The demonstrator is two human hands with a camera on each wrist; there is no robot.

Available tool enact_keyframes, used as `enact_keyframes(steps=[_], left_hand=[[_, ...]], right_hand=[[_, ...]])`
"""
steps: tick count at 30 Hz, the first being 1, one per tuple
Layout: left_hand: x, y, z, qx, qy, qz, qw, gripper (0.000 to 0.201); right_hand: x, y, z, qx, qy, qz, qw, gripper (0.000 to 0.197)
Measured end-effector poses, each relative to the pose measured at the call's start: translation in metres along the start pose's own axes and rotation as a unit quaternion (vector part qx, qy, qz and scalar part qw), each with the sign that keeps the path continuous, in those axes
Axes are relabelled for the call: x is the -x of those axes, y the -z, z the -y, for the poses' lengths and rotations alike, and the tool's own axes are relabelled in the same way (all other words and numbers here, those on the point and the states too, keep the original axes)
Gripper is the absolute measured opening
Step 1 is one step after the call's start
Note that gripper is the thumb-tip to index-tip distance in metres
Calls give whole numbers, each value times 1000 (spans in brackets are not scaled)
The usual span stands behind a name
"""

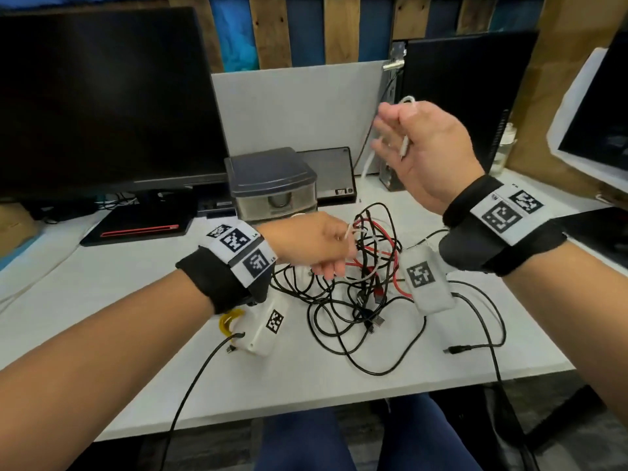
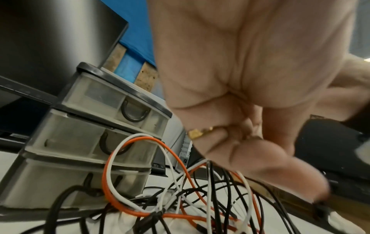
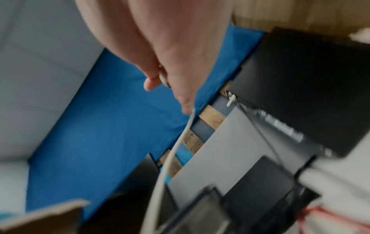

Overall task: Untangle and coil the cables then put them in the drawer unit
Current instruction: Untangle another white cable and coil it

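A tangle of black, red and white cables (image 1: 367, 277) lies mid-table in front of the grey three-drawer unit (image 1: 275, 188), whose drawers are closed in the left wrist view (image 2: 90, 134). My left hand (image 1: 316, 246) hovers over the tangle with fingers curled (image 2: 240, 139) and pinches a white cable (image 1: 349, 229). My right hand (image 1: 418, 147) is raised above the table, gripping the same kind of white cable (image 1: 367, 164); its plug end sticks out of the palm. In the right wrist view the white cable (image 3: 176, 150) hangs down from my right hand (image 3: 176, 66).
A large dark monitor (image 1: 102, 96) stands at left, a black computer tower (image 1: 469, 96) at back right, a white board (image 1: 299, 107) between them. A second screen (image 1: 594, 113) is at far right. Marker boxes (image 1: 428, 283) (image 1: 268, 324) hang by the wrists. The table's front edge (image 1: 339, 402) is near.
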State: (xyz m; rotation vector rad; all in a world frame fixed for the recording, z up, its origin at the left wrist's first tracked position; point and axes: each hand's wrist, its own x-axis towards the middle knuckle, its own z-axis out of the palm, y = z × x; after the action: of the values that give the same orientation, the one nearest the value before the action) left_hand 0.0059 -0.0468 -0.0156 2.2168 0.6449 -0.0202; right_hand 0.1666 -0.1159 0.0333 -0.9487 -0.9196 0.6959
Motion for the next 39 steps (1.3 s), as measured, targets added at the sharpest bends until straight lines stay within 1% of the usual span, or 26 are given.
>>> enact_keyframes(steps=[1,3,4,5,6,7,10,12,13,14,16,18,20,21,22,23,24,26,27,28,29,31,33,35,36,39], left_hand=[[0,-3,1,-9,15,40,999,14],[2,-3,1,-3,28,76,997,15],[3,-1,-1,4,22,63,998,15],[3,5,-2,9,10,27,1000,15],[2,12,-4,13,-6,-24,1000,16],[1,20,-5,18,-24,-83,996,17],[-6,42,-11,26,-60,-247,967,22],[-11,50,-10,7,-52,-315,948,25],[-13,49,-9,2,-41,-326,944,27],[-16,47,-9,2,-28,-319,947,28],[-18,33,-9,-5,3,-259,966,26],[-18,12,-9,-38,19,-161,986,22],[-16,-8,-12,-74,21,-41,996,21],[-13,-16,-13,-86,28,22,996,20],[-11,-21,-15,-91,36,76,992,20],[-9,-23,-16,-90,41,109,989,19],[-7,-22,-17,-85,41,119,988,18],[-5,-13,-20,-76,36,67,994,18],[-5,-6,-21,-75,32,17,997,19],[-5,1,-20,-78,23,-41,996,19],[-7,9,-19,-88,6,-101,991,18],[-10,23,-16,-145,-38,-216,965,15],[-14,29,-15,-200,-69,-281,936,8],[-19,28,-14,-209,-77,-297,928,4],[-22,27,-13,-209,-69,-295,930,6],[-28,22,-5,-199,-16,-243,949,13]], right_hand=[[0,6,-4,152,49,-12,987,18],[0,17,-12,434,111,7,894,22],[0,21,-16,508,100,33,855,23],[1,24,-20,539,70,63,837,23],[3,26,-24,539,36,91,837,22],[4,27,-28,517,4,112,849,22],[14,23,-29,410,-60,140,899,38],[20,18,-23,310,-112,182,927,50],[22,16,-21,251,-130,201,938,50],[23,15,-18,190,-137,210,949,48],[22,11,-11,69,-130,201,968,44],[20,8,-5,-40,-119,175,976,39],[15,7,-8,-102,-107,136,980,33],[13,7,-11,-87,-93,115,985,30],[11,8,-17,-14,-66,91,994,28],[11,10,-22,112,-25,73,991,28],[11,13,-26,255,17,66,964,28],[13,18,-31,465,47,102,878,30],[14,20,-33,520,33,124,845,31],[15,22,-34,541,11,138,829,31],[17,23,-35,537,-12,145,831,30],[20,22,-35,484,-50,150,861,34],[23,18,-33,451,-75,170,873,44],[25,16,-31,450,-93,212,862,51],[25,15,-30,424,-103,226,871,50],[24,17,-21,201,-139,209,947,45]])
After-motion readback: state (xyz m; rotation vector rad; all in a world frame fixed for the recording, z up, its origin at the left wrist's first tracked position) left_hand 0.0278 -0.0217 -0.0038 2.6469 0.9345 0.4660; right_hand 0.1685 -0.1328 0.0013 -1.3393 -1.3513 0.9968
